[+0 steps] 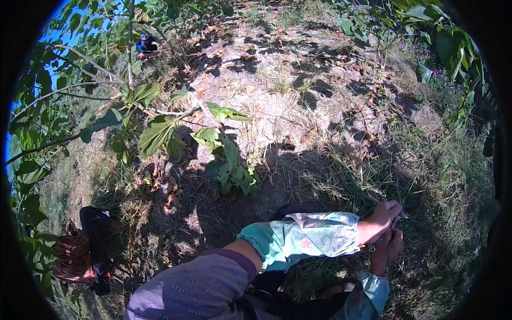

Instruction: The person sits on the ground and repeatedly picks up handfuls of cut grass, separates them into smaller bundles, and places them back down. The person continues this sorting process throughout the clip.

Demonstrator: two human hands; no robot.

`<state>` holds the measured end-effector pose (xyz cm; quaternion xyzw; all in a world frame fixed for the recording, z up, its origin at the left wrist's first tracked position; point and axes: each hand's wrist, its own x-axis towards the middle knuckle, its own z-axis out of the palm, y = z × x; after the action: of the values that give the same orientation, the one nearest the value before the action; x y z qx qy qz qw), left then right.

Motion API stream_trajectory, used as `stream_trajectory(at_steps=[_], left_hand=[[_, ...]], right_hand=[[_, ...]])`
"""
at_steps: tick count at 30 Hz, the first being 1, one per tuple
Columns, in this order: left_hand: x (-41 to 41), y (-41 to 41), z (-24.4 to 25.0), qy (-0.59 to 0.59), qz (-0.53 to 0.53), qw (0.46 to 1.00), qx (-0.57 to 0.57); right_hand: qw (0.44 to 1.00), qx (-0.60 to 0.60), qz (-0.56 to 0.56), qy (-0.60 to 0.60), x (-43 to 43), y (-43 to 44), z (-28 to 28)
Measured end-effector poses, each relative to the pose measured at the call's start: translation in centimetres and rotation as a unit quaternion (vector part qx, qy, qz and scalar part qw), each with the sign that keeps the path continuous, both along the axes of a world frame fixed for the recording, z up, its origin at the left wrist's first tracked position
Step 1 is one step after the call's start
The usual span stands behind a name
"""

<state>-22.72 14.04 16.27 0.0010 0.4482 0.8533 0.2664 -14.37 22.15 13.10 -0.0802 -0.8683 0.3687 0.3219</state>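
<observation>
My left hand (pixel 382 221) reaches out over the grass at the right, its fingers bent down and in. Just below it, my right hand (pixel 389 249) is raised so that the fingertips of both hands come together. Whatever may lie between the fingers is too small and shaded to make out. Weedy green grass (pixel 404 196) surrounds both hands. A teal protective oversleeve (pixel 304 240) with a printed flower covers my left forearm, and a matching oversleeve (pixel 370 292) is on the right one.
A leafy branch (pixel 160 112) with broad green leaves (pixel 230 164) hangs at the left. A person in blue (pixel 146 45) is low among the plants farther off. At the left edge are a reddish patterned shape (pixel 74 260) and black striped fabric (pixel 94 228). Dry leaves litter the sunlit soil (pixel 256 100).
</observation>
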Motion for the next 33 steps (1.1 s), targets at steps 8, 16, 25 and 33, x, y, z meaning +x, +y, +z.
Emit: stream_trajectory(at_steps=[8, 16, 25, 33], left_hand=[[1.7, 0.0, 0.4, -0.014, -0.038, 0.998, 0.044], [3.1, 0.0, -0.7, 0.001, -0.088, 0.996, 0.014], [-0.5, -1.9, 1.9, 0.070, -0.049, 0.992, 0.092], [1.5, -1.2, -0.9, 0.386, -0.196, 0.863, -0.260]], right_hand=[[0.908, -0.412, 0.003, -0.072, -0.3, 3.4, -2.4], [0.856, -0.516, -0.009, -0.034, -0.7, 3.1, -2.5], [0.780, -0.589, 0.134, -0.161, 2.0, 5.3, 0.6], [0.639, -0.761, 0.108, 0.004, 3.0, 7.9, -0.2]])
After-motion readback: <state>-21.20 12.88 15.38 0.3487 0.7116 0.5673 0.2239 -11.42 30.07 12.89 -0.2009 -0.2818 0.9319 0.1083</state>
